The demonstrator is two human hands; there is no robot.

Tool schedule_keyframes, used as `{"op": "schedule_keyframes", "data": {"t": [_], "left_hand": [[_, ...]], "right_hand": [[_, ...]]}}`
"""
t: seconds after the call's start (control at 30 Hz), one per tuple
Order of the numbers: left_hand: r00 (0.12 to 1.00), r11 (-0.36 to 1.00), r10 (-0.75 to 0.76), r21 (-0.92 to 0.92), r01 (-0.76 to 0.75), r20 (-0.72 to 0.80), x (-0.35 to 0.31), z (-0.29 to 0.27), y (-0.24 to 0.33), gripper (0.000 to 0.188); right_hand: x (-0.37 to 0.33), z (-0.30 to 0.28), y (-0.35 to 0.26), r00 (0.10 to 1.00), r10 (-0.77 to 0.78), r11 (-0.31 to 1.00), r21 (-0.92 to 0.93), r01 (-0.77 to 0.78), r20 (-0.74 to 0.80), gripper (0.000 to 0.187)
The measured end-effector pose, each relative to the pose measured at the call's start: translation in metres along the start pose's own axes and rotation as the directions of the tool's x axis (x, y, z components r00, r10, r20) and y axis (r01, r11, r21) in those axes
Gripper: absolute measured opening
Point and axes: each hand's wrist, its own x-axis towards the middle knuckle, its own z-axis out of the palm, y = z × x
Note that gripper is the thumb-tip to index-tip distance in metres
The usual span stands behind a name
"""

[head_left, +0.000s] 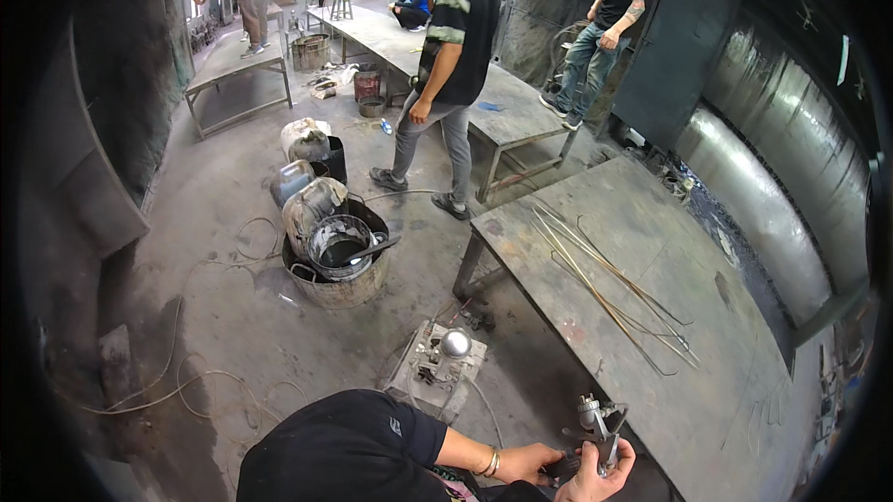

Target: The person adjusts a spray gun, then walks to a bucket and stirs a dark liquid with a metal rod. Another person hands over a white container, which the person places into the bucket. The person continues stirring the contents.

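In my right hand (pixel 597 481) is a metal spray gun (pixel 595 412), its silver head pointing up beside the table's edge. My fingers are curled round its body. My left hand (pixel 526 462), with bangles at the wrist, is closed right beside the gun, on a dark part whose kind I cannot make out. A black sleeve covers my left upper arm. Several thin bent metal rods (pixel 609 283) lie in a loose bundle on the grey worktable (pixel 716 367) to the right of my hands.
On the floor ahead is a small machine (pixel 437 367) with a round silver top. Paint-stained buckets and drums (pixel 337 265) stand at left centre, with loose hoses (pixel 186 381) nearby. One person (pixel 456 55) stands beyond the worktable; another (pixel 605 27) stands on a farther table.
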Motion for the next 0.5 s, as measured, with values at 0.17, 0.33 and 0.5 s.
{"op": "schedule_keyframes", "data": {"t": [0.17,0.33,0.5], "left_hand": [[0.997,0.994,-0.045,0.102,0.038,0.07,0.002,-0.003,-0.007,0.032],[0.999,0.997,-0.011,0.072,0.008,0.044,0.001,-0.007,0.013,0.033],[0.994,0.988,-0.096,0.13,0.087,0.059,-0.003,-0.016,0.03,0.034]], "right_hand": [[0.002,-0.007,0.013,0.984,-0.178,0.978,-0.101,0.18,0.031,0.042],[0.004,-0.01,0.019,0.943,-0.329,0.921,-0.207,0.331,0.044,0.041],[0.01,-0.005,0.028,0.891,-0.438,0.856,-0.248,0.453,0.117,0.038]]}}
